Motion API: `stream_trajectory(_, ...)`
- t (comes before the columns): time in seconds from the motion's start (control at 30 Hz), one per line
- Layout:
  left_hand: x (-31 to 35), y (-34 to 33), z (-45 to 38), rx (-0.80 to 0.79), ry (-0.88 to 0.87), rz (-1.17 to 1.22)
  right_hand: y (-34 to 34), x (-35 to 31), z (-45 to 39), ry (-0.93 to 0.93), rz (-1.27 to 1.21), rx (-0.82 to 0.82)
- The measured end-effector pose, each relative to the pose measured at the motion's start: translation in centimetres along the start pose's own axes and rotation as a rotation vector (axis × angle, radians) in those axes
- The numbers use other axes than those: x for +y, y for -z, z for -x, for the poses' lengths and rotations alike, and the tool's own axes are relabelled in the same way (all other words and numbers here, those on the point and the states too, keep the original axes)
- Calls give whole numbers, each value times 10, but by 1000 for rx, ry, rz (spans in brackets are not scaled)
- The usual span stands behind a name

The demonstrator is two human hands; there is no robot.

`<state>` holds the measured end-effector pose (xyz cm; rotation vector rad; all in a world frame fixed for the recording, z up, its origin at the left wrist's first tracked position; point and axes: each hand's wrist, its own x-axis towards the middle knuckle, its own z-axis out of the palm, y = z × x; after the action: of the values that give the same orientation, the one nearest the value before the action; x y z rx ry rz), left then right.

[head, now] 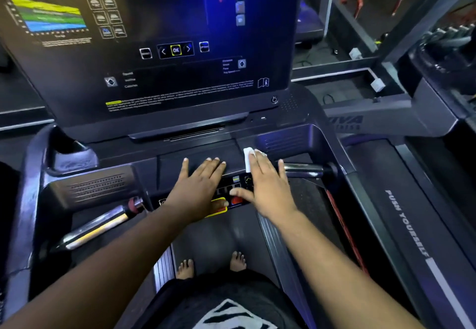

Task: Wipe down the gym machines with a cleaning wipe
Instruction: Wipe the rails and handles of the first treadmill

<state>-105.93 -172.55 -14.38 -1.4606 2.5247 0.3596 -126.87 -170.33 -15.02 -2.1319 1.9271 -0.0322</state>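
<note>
You are pressing the wipe (247,158) flat under your right hand (265,187), fingers straight, just right of console (195,153) centre. Left hand (198,187) is lying released beside it, likely bracing you.
</note>
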Motion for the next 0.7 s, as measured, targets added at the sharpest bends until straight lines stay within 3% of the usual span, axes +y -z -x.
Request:
stream_trajectory(0.2,31,7,-26,-8,-117,-52,-33,53,18,-108,148,41)
stream_trajectory(0.33,48,11,-47,8,-180,-120,-38,99,27,-234,121,87)
stream_trajectory(0.53,61,15,-70,-12,-171,-137,-43,78,12,1,95,262)
stream_trajectory(0.63,61,10,-72,-7,-146,-78,-38,86,-2,-22,114,364)
stream_trajectory(0.7,61,7,-72,2,-140,-72,-32,91,-11,-69,143,317)
